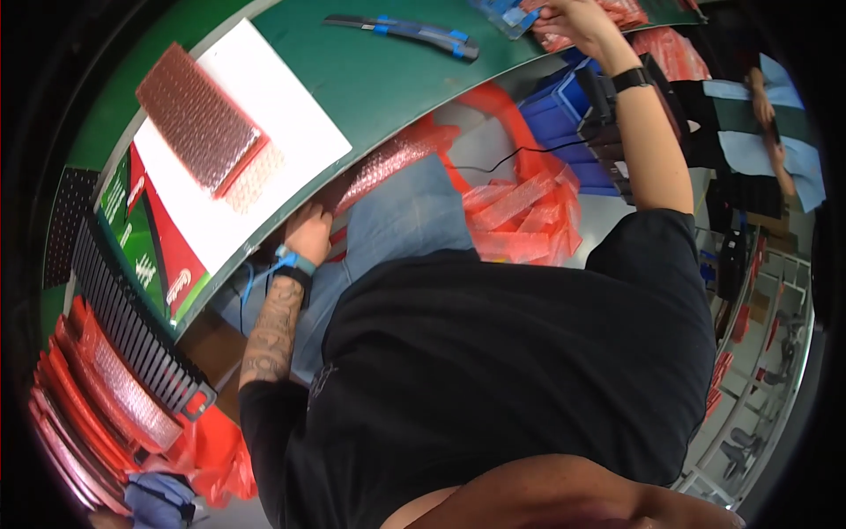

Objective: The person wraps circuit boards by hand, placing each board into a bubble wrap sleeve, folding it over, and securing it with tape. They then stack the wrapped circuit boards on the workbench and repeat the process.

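Note:
Just below the table's front edge, my left hand [308, 232] has its fingers curled at the end of a pink bubble-wrap piece [388, 165], which lies along the edge above my lap. The table edge partly hides those fingertips. My right arm stretches to the far right of the table, where my right hand [577, 24] pinches a blue, partly see-through plastic item [508, 15]; its exact kind is unclear. Red bubble-wrap pouches [621, 12] lie beside that hand. A stack of pink bubble-wrap pouches [201, 119] rests on a white board [295, 110] at the left.
A blue-and-black utility knife [401, 33] lies on the green table [291, 22]. Red plastic strips [524, 212] hang by my lap near blue bins [560, 110]. A black cable [498, 161] crosses there. More pouches [123, 388] stand lower left; another person's hands [765, 110] show far right.

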